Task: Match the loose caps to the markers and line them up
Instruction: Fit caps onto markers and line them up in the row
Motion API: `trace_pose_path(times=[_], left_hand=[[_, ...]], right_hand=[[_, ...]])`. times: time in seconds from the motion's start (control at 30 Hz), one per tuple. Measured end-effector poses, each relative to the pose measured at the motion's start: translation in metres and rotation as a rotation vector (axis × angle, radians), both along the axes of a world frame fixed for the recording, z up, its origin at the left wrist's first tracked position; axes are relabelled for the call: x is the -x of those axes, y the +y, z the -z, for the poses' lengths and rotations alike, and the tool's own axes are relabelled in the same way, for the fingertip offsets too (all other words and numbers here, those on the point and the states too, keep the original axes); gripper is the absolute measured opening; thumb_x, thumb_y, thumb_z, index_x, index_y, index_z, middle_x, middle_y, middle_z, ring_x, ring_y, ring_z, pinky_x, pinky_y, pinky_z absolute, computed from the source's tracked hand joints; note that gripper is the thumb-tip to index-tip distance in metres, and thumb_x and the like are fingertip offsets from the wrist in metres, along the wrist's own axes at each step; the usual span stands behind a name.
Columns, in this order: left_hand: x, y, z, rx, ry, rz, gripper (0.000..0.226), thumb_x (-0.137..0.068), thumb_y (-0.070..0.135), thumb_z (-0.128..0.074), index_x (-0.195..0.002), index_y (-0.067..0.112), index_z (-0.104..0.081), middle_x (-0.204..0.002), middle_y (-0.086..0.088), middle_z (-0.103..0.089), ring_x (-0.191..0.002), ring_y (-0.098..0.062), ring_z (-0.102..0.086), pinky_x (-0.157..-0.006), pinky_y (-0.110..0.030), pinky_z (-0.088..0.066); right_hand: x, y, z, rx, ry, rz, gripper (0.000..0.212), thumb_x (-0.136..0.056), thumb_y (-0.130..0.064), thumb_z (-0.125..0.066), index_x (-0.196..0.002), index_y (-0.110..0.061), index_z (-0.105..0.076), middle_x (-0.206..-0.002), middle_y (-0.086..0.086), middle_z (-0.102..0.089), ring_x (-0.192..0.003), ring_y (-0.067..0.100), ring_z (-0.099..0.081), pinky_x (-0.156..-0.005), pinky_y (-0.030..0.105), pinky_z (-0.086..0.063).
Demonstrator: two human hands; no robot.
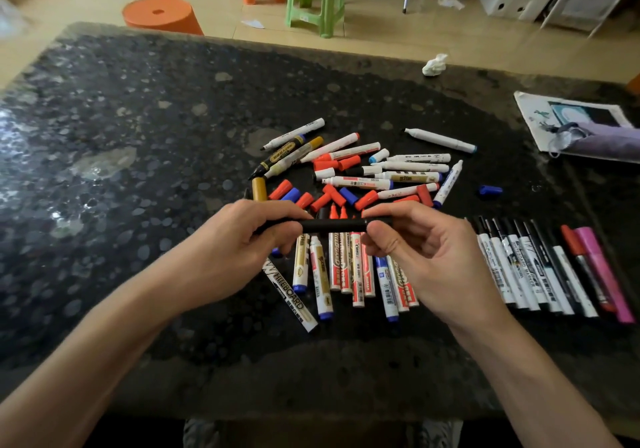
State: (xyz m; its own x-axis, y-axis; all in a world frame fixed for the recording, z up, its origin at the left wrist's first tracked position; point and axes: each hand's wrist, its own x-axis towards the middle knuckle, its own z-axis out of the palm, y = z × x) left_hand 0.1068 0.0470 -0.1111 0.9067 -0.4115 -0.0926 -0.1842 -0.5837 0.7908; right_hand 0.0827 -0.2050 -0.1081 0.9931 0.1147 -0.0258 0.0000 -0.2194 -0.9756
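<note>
Both hands closed on a slim black plastic marker (332, 225), its long axis left-right: left hand (242, 239), right hand (415, 250) at opposite ends.

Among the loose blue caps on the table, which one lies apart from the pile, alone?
The blue cap far right of the pile, alone on bare table above the lined-up row. The other blue caps lie among red caps in the heap.
</note>
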Motion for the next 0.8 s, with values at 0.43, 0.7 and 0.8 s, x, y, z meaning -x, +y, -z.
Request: trace_pose_path(times=[0.43, 0.7, 0.8], left_hand=[[0.005, 0.034, 0.007, -0.126, 0.054, -0.023, 0.022, -0.104, 0.020, -0.056, -0.102, 0.038, -0.068, -0.075, 0.010, -0.064, -0.059, -0.006, -0.054, -0.055, -0.016, -0.039], [0.007, 0.066, 0.013, -0.180, 0.134, -0.118, 0.036, -0.107, 0.022, -0.045, -0.084, 0.044, -0.062, -0.069, 0.015, -0.063, -0.058, -0.006, -0.053, -0.058, -0.024, -0.044], [0.009, 0.064, 0.012, -0.019, 0.265, -0.179, 0.024, -0.109, 0.015, -0.043, -0.104, 0.026, -0.064, -0.086, 0.004, -0.075, -0.075, -0.012, -0.069, -0.074, -0.033, -0.057]], right_hand=[[-0.010, 0.044, 0.013, 0.043, 0.145, -0.103, 0.020, -0.092, -0.032, -0.072, -0.109, -0.023, -0.076, -0.085, 0.002, -0.077, -0.073, 0.015, -0.074, -0.070, 0.029, -0.060], [-0.029, 0.026, 0.020, 0.440, -0.046, 0.053, 0.017, -0.096, -0.034, -0.070, -0.112, -0.032, -0.074, -0.096, -0.018, -0.073, -0.094, -0.005, -0.068, -0.080, 0.015, -0.053], [-0.032, 0.030, 0.032, 0.750, -0.008, -0.019, 0.020, -0.096, -0.037, -0.070, -0.116, -0.037, -0.070, -0.109, -0.018, -0.068, -0.101, -0.004, -0.059, -0.078, 0.014, -0.041]])
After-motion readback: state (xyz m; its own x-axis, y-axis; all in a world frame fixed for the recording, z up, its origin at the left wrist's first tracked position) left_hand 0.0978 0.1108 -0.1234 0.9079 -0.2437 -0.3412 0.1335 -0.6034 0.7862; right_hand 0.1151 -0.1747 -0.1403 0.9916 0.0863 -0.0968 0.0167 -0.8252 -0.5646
